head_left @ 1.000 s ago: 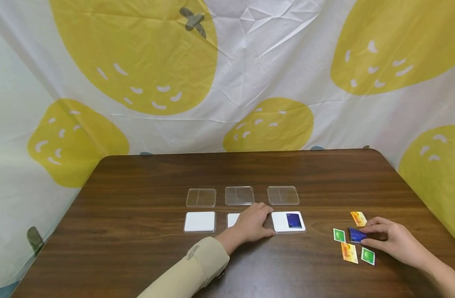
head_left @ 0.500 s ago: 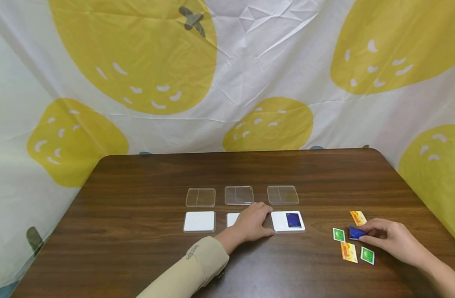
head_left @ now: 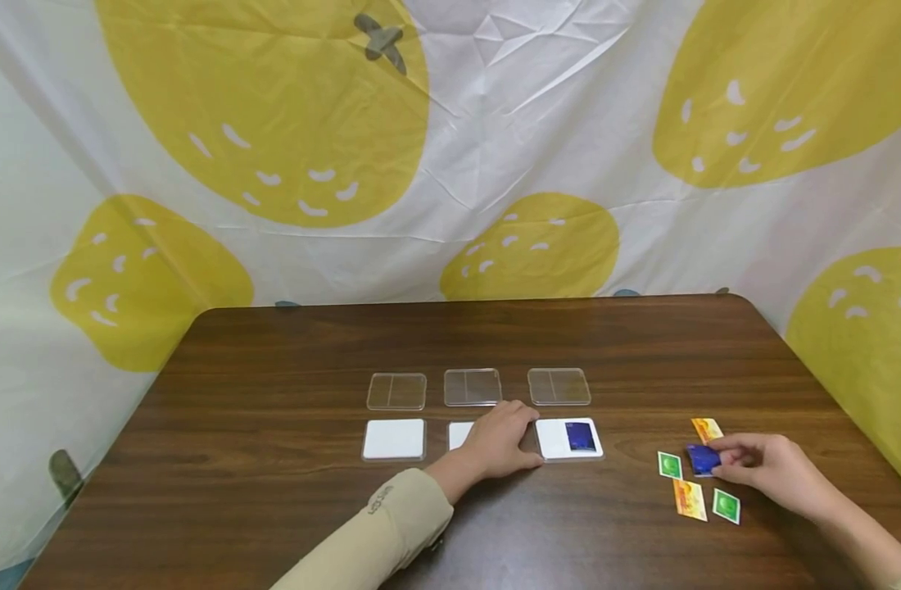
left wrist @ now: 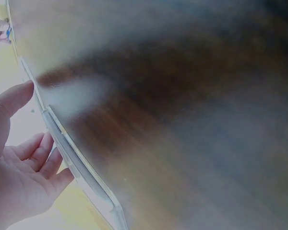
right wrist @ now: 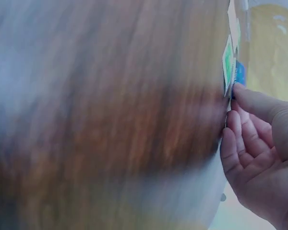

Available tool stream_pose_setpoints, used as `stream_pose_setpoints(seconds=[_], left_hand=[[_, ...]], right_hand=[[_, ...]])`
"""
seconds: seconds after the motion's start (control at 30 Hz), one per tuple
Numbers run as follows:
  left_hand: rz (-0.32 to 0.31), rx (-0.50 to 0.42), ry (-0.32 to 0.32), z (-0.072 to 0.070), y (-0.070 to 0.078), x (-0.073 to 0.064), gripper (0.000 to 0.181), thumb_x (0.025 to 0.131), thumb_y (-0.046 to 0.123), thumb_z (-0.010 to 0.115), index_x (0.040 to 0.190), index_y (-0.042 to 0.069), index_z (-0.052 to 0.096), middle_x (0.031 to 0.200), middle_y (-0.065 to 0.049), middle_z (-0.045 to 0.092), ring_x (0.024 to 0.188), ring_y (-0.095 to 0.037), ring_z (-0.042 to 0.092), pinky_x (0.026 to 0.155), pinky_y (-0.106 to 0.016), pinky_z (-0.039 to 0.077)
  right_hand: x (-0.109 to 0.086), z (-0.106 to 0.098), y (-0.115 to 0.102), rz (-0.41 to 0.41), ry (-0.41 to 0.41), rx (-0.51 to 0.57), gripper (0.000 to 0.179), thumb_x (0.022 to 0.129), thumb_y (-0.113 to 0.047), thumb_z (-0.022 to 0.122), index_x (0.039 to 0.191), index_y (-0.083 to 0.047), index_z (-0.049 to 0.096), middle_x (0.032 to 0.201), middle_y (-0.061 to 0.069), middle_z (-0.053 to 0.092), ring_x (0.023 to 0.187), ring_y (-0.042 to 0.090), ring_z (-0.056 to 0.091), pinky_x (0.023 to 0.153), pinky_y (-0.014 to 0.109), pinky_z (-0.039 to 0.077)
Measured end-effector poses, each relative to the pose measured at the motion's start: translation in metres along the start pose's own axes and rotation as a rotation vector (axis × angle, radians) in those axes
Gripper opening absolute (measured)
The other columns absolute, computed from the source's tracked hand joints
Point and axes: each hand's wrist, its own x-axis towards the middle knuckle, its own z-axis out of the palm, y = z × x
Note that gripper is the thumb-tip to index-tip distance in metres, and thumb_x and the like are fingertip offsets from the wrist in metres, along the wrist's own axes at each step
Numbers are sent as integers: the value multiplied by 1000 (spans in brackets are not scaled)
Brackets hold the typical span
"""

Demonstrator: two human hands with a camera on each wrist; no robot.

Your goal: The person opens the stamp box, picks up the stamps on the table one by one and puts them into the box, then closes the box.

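My right hand (head_left: 771, 474) pinches a small blue stamp (head_left: 701, 460) between thumb and fingers, low over the right part of the table. In the right wrist view the thumb covers one end of the blue stamp (right wrist: 239, 74). Two green stamps (head_left: 669, 465) and two orange ones (head_left: 690, 500) lie around it. My left hand (head_left: 495, 442) reaches across the middle white-lined case (head_left: 461, 434), hiding most of it. Its thumb and index fingertips rest spread at the left corners of the right-hand case (head_left: 552, 442), which bears another blue stamp (head_left: 581, 437).
Another white-lined case (head_left: 394, 438) lies left of my left hand. Three clear plastic lids (head_left: 397, 392) form a row behind the cases. The brown wooden table (head_left: 273, 492) ends at a white hanging cloth (head_left: 332, 262) with yellow fruit prints.
The blue stamp in my right hand has shifted slightly away from me and tilted, and my right fingers have closed more tightly around its edge. My left hand stays in place.
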Motion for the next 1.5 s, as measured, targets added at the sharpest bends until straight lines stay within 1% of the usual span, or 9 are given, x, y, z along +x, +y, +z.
stream_pose_setpoints(seconds=[0.17, 0.3, 0.4, 0.6, 0.73, 0.97, 1.23, 1.37, 1.5], left_hand=[[1, -2, 2, 0, -1, 0, 55, 72, 39, 72, 115, 9, 57, 108, 1, 58, 102, -13, 51, 84, -22, 43], [-1, -5, 0, -1, 0, -1, 55, 72, 39, 72, 115, 9, 57, 108, 1, 58, 102, -13, 51, 84, -22, 43], [-3, -6, -4, -2, 1, -1, 55, 73, 39, 72, 116, 9, 56, 109, 1, 58, 103, -14, 51, 85, -22, 43], [8, -8, 0, -4, 2, -2, 54, 73, 39, 72, 116, 8, 57, 109, -1, 58, 103, -16, 51, 85, -23, 43], [11, -15, 1, -4, 2, -2, 54, 73, 38, 72, 115, 8, 57, 109, -1, 58, 102, -16, 51, 84, -24, 44], [6, -14, 2, -3, 1, -1, 54, 73, 38, 72, 115, 9, 57, 109, 0, 58, 103, -15, 51, 84, -23, 44], [3, -12, 2, 1, 0, -1, 54, 73, 39, 72, 115, 9, 57, 108, 1, 58, 102, -15, 51, 84, -23, 44], [-5, -8, -2, 2, -1, 0, 55, 73, 39, 72, 116, 9, 57, 109, 1, 58, 102, -14, 51, 84, -23, 44], [-5, -6, -5, 2, -1, 0, 55, 73, 39, 72, 116, 9, 56, 109, 1, 57, 102, -14, 51, 84, -23, 44]], right_hand=[[0, -2, -1, 124, -43, 30, 31, 72, -8, 74, 93, 11, 62, 72, 0, 62, 61, -2, 53, 54, 19, 45], [1, -5, 0, 205, -94, 56, 28, 77, -10, 69, 93, 11, 61, 76, 6, 65, 60, 1, 53, 51, 23, 46], [1, -7, 0, 240, -136, 109, 28, 82, -10, 64, 97, 13, 58, 78, 6, 65, 61, 2, 54, 51, 25, 47], [3, -9, 1, 205, -145, 195, 25, 89, -6, 53, 99, 17, 55, 73, -3, 64, 63, 2, 55, 53, 24, 48], [4, -7, 1, 169, -124, 213, 23, 89, -6, 54, 98, 16, 56, 72, -6, 64, 63, 3, 55, 52, 24, 47], [10, -4, -6, 172, -85, 182, 22, 86, -9, 59, 96, 10, 58, 73, -5, 64, 62, 3, 54, 52, 25, 47], [21, -3, -13, 78, -76, 243, 16, 88, -3, 55, 92, 12, 57, 71, -5, 63, 61, 6, 54, 51, 25, 46], [27, -4, -19, 89, -79, 256, 18, 89, -5, 54, 94, 12, 57, 70, -3, 62, 61, 5, 54, 51, 24, 46], [33, -3, -26, 74, -86, 263, 19, 89, -5, 55, 94, 13, 57, 70, -2, 62, 59, 6, 53, 50, 25, 46]])
